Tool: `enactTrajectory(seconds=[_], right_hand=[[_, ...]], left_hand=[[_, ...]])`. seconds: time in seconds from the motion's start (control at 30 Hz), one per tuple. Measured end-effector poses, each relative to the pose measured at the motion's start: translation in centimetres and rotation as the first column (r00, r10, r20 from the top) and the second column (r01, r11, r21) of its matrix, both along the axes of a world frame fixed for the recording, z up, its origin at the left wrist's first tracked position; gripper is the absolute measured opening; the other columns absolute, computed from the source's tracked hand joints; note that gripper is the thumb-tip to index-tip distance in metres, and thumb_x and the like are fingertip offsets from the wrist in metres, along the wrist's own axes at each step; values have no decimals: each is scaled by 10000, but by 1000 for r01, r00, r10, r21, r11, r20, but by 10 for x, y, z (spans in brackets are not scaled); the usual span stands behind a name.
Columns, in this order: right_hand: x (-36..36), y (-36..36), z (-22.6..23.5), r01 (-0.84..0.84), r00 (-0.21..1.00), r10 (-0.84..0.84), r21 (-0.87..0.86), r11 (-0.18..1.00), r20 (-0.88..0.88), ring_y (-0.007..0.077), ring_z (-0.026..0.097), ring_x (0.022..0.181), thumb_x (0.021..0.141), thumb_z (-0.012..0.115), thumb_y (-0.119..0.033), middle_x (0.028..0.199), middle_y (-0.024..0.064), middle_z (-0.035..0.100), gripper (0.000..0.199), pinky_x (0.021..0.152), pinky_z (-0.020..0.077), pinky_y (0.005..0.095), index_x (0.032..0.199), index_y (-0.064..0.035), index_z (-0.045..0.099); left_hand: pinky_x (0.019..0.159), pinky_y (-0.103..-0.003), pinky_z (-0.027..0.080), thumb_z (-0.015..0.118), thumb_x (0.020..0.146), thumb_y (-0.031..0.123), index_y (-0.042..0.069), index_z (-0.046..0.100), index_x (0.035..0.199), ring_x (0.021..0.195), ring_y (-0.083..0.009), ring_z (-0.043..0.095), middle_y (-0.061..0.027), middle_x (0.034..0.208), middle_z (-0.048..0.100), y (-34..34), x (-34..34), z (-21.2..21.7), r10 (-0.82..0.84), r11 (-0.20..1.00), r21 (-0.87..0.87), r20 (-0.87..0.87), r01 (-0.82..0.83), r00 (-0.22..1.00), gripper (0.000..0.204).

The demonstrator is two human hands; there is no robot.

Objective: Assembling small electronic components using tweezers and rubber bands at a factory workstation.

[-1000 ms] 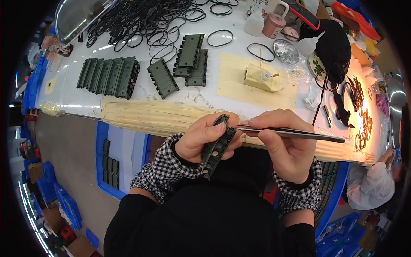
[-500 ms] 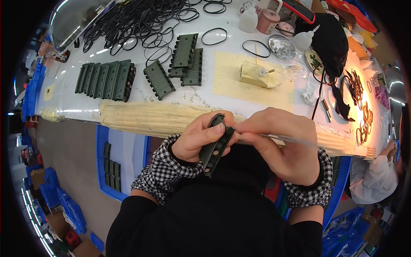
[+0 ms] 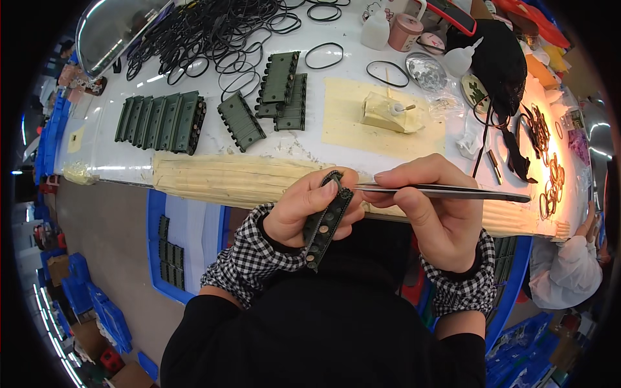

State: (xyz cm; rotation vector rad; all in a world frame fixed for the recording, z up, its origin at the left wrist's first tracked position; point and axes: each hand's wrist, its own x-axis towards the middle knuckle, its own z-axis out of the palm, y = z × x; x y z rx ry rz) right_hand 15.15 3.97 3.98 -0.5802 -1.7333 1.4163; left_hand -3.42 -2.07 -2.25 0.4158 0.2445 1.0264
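The dark green plastic strip (image 3: 328, 220) is in front of the person's chest, just below the near edge of the tabletop (image 3: 310, 149), tilted with its upper end toward the right. Compared with a second ago, the strip stays in nearly the same place and tilt, but the tweezers (image 3: 446, 191) are now brought closer, so their tip meets the upper end of the strip. I judge from this that fine work on that end of the strip is now in hand, though the contact point is too small to see clearly.

The left hand (image 3: 304, 210) is closed around the strip: the fingers wrap it from the left and the thumb presses on its upper part. The lower end of the strip sticks out under the hand, showing a row of small round studs. The right hand (image 3: 433, 213) is pinched on the tweezers near their tip, with the fingers together on top, and the long metal handle points away to the right.

On the tabletop behind, a row of similar green strips (image 3: 162, 121) lies at the left, and more green pieces (image 3: 281, 90) are near the middle. Many black rubber rings (image 3: 213, 32) are spread at the far side. A pale yellow block (image 3: 388, 115) rests on a yellow sheet (image 3: 349, 123).
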Motion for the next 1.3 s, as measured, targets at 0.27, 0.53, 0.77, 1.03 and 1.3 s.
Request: enactTrajectory(seconds=[0.27,0.53,0.77,1.03,1.3], right_hand=[[-1,1,-1,-14,999,12,30,999,44,139,670,757,892,636,-44,857,96,689,116,660,517,234,971,36,663],[1,6,18,-88,983,87,-2,996,161,145,682,759,904,612,-35,805,80,669,92,659,525,233,938,47,637],[-1,15,19,-209,954,148,224,952,262,136,658,732,885,636,-38,818,91,669,79,652,510,265,926,23,663],[8,9,7,-45,998,36,169,985,54,174,692,739,860,675,-45,828,104,692,123,646,527,238,959,26,665],[7,10,4,-76,992,49,244,967,118,180,686,725,850,685,-53,839,97,695,123,632,521,246,965,-8,680]], left_hand=[[464,-202,274,521,974,346,91,449,915,581,-64,333,29,687,377,-1,0,-2,20,1000,-19,-57,-22,998,271],[519,-189,363,581,943,345,63,486,939,613,-61,443,-4,759,492,1,-2,-5,46,998,48,-214,-37,976,297],[564,-185,398,588,940,324,63,490,932,668,-63,488,-24,816,535,-3,-4,-1,121,992,77,-328,-101,937,280],[500,-213,305,551,961,308,83,437,886,639,-80,353,-5,772,399,2,-2,-4,31,999,45,-38,-30,999,263],[494,-214,289,558,957,317,81,438,886,609,-79,340,1,741,393,2,-2,-8,34,997,75,-60,-30,998,274]])
